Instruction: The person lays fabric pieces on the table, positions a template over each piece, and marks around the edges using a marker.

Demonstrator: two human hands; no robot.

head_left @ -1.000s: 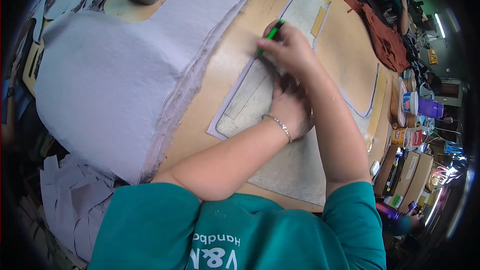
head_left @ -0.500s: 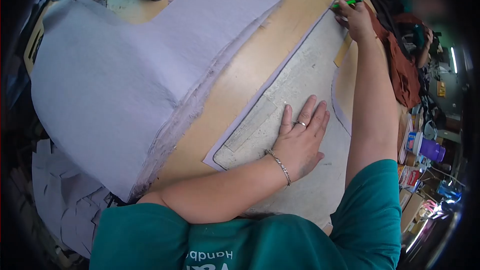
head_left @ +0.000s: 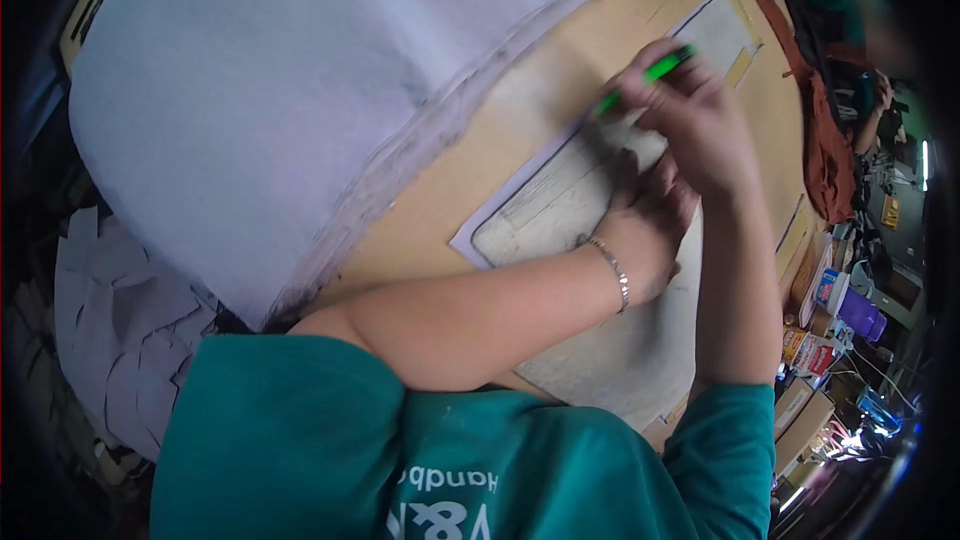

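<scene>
My right hand (head_left: pixel 685 115) is closed on a green pen (head_left: pixel 645 82) over the long edge of a pale, worn template (head_left: pixel 545 195). The pen's lower end is blurred near that edge. My left hand (head_left: pixel 650 230) lies on the template with its fingers apart, partly behind my right hand. Under the template is a lilac sheet (head_left: pixel 470 238), whose border shows along the long edge and at the near corner.
A large stack of lilac sheets (head_left: pixel 270 90) covers the left of the table (head_left: pixel 400 240). Lilac scraps (head_left: pixel 120 340) lie at the lower left. Rust-coloured cloth (head_left: pixel 828 150), tubs (head_left: pixel 832 290) and a co-worker's arm (head_left: pixel 875 115) are at the right.
My right hand has come back from the template's far end with the pen, to just beyond my left hand. The camera view has shifted.
</scene>
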